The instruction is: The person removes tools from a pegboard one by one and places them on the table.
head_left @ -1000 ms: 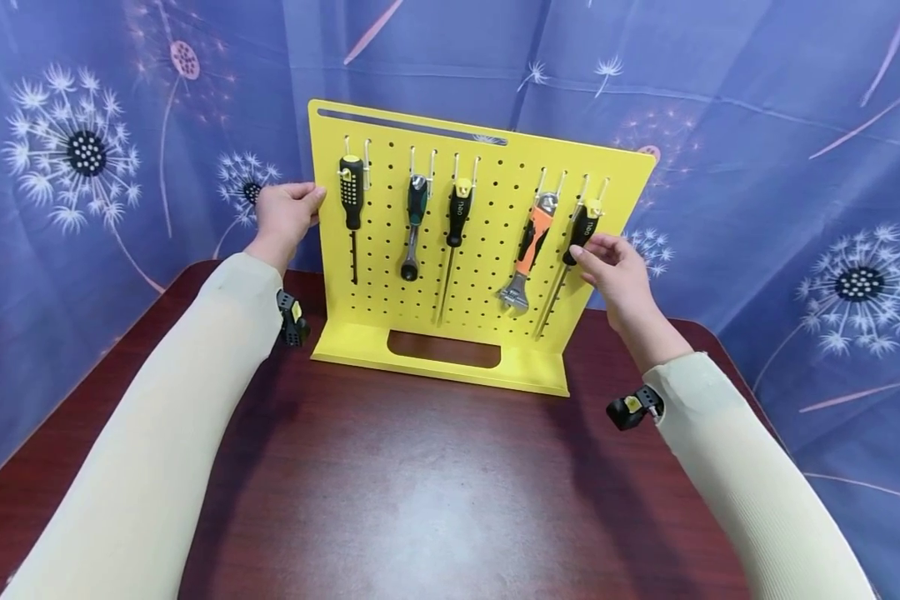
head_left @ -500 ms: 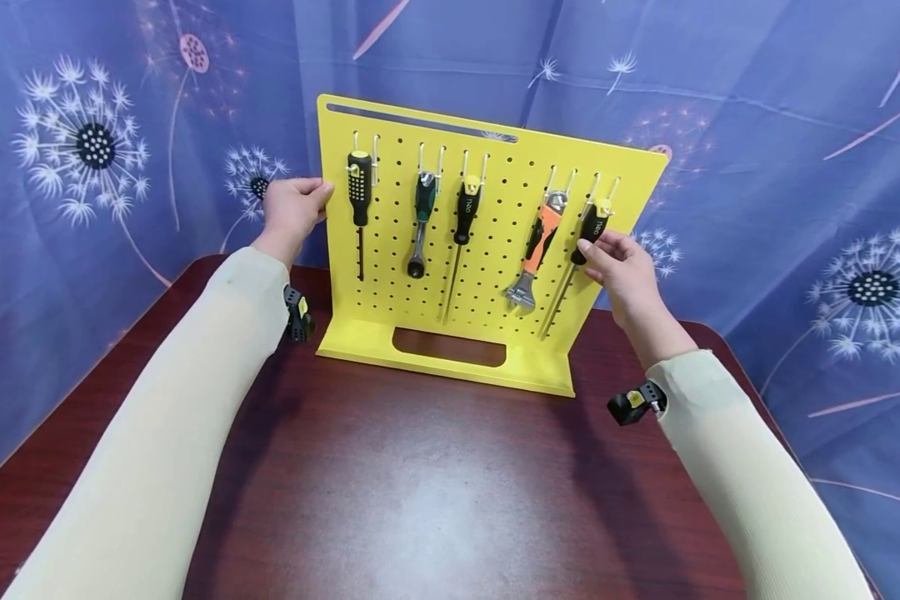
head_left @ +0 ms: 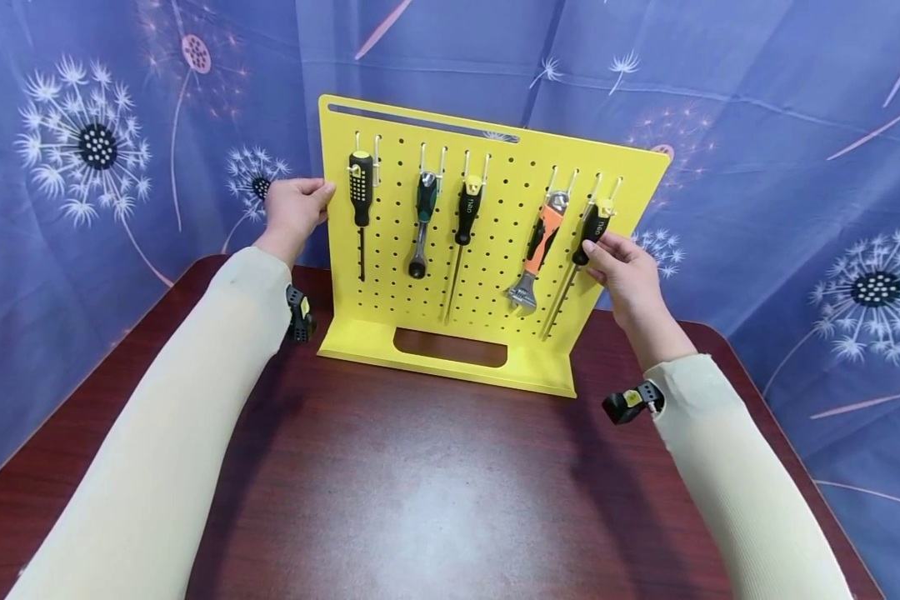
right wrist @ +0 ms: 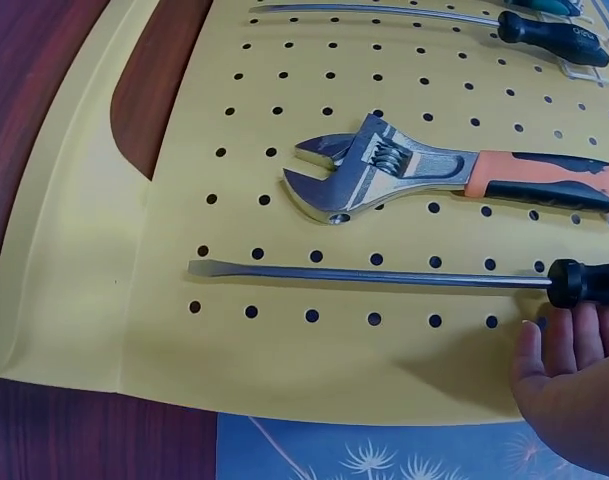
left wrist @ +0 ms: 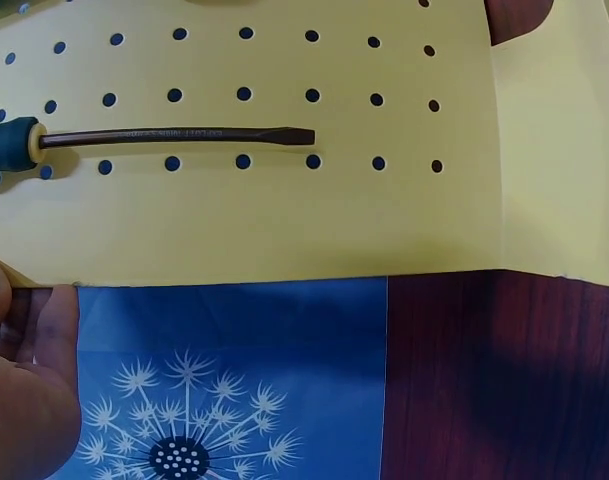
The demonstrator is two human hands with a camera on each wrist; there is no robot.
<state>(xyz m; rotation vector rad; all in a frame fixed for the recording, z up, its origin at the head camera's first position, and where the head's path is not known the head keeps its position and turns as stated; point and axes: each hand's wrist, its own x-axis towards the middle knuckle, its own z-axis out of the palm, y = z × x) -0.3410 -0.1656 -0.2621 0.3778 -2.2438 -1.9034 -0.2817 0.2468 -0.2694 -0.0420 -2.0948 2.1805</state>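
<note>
A yellow pegboard stand (head_left: 525, 367) stands upright on the table in the head view. My left hand (head_left: 294, 212) pinches its left edge between thumb and fingers. At the far right of the board, my right hand (head_left: 628, 273) holds the black handle of a flathead screwdriver (head_left: 592, 229), which hangs from white hooks. In the right wrist view, the fingertips lie under that handle, and the blade of the screwdriver (right wrist: 384, 275) runs along the board. Just left of it hangs an adjustable wrench (head_left: 543, 237) with an orange and black grip.
Farther left hang a black-handled screwdriver (head_left: 468, 208), a green and black ratchet (head_left: 425, 200) and another screwdriver (head_left: 360, 192) with a yellow-dotted handle. The dark red table (head_left: 420, 467) extends in front of the stand. Behind it hangs a blue dandelion-print curtain (head_left: 450, 50).
The whole head view has shifted slightly, so the board sits a little farther right. Both hands keep their places at the board's edge and the screwdriver handle.
</note>
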